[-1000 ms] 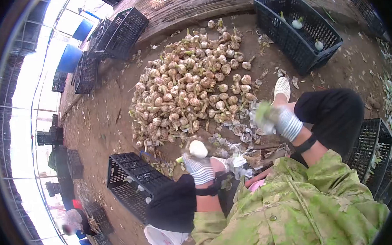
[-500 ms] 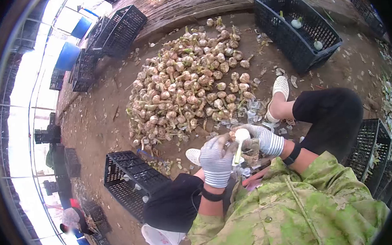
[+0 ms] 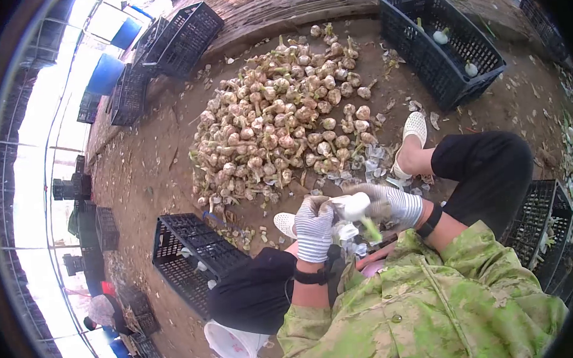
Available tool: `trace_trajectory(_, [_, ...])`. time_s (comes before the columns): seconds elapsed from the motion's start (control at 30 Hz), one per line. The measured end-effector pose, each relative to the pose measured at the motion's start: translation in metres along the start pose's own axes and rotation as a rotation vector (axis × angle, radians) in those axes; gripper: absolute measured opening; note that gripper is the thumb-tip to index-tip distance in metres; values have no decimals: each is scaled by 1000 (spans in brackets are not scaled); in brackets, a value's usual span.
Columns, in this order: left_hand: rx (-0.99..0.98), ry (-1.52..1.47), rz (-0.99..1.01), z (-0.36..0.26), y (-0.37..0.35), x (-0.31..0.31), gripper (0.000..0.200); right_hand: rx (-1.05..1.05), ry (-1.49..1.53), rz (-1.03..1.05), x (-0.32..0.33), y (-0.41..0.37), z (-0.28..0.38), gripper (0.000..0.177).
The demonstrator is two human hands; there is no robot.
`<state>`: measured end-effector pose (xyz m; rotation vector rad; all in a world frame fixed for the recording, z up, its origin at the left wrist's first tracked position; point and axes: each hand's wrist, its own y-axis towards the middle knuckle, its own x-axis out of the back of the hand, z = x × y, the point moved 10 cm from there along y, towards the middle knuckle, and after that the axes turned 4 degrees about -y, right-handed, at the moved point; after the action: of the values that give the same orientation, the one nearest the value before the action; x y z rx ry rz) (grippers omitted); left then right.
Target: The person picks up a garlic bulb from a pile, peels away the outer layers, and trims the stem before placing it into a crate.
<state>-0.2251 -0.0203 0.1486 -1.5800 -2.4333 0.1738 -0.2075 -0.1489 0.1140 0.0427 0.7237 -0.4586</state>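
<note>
A pale, mostly peeled garlic bulb [image 3: 356, 205] with a green stem is in front of my lap, between my two striped gloves. My left hand [image 3: 314, 228] has its fingers closed at the bulb's left side, where white skin shows at the fingertips. From the other side my right hand [image 3: 398, 204] curls round the bulb; its fingers are smeared by motion. Ahead on the dirt floor lies a large heap of unpeeled garlic [image 3: 283, 117] with stems. Loose papery skins [image 3: 373, 161] are scattered between the heap and my hands.
A black crate [image 3: 445, 51] at the upper right holds a few white bulbs. Another crate [image 3: 196, 252] lies by my left knee, beside a white bucket [image 3: 233, 342]. More crates [image 3: 540, 224] stand at my right. A person [image 3: 105, 311] is at the lower left.
The garlic bulb has turned, its stem now pointing down to the right. My left hand has shifted slightly left, and the right hand's fingers have moved. The view has tilted a little.
</note>
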Motion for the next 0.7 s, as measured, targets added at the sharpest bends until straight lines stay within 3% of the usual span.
trace_trajectory(0.07, [-27, 62, 1, -4, -3, 0, 7, -172, -232, -198, 21, -2, -12, 59])
trace_trajectory(0.1, [85, -120, 18, 6, -4, -2, 8, -113, -567, -259, 31, -1, -12, 53])
trace_trajectory(0.17, [241, -604, 136, 11, -8, -18, 14, -37, -516, -222, 27, 0, -9, 51])
trace_trajectory(0.2, [241, -607, 133, 5, -11, -18, 14, 44, -463, -193, 21, 1, 0, 50])
trace_trajectory(0.23, [327, -906, 36, 4, -17, -15, 13, 31, -270, -158, 20, -2, 2, 52])
trace_trajectory(0.27, [414, -1205, -63, 1, -19, -16, 13, 32, -274, -164, 19, -4, 7, 52])
trace_trajectory(0.3, [218, -1594, 363, -41, -10, -25, 14, 33, -120, -160, 16, -7, 8, 53])
trace_trajectory(0.33, [-40, -1405, 409, -60, -3, 6, 12, 29, 32, -152, 15, -9, 8, 54])
trace_trajectory(0.4, [12, -1173, -120, -41, -3, 62, 9, -11, 26, -156, 24, -10, 0, 54])
trace_trajectory(0.47, [7, -592, 60, -44, 1, 51, 7, 1, 69, -217, 31, -8, -2, 54])
trace_trajectory(0.5, [-27, -162, 130, -36, 0, 40, 15, 0, 117, -276, 30, -6, 2, 51])
trace_trajectory(0.53, [-55, -47, 289, -27, -6, 13, 21, 6, 124, -276, 33, -4, 2, 51])
trace_trajectory(0.6, [140, -52, 421, 10, -29, -28, 18, 72, 136, -257, 38, -9, 4, 48])
trace_trajectory(0.63, [120, 252, 527, 32, -37, -43, 16, 24, 118, -457, 59, -15, 2, 45])
trace_trajectory(0.67, [-55, 408, 605, 43, -40, -59, 20, 21, 113, -464, 73, -17, 9, 45])
trace_trajectory(0.7, [-75, 490, 676, 58, -43, -74, 22, 130, 270, -573, 104, -24, 23, 32])
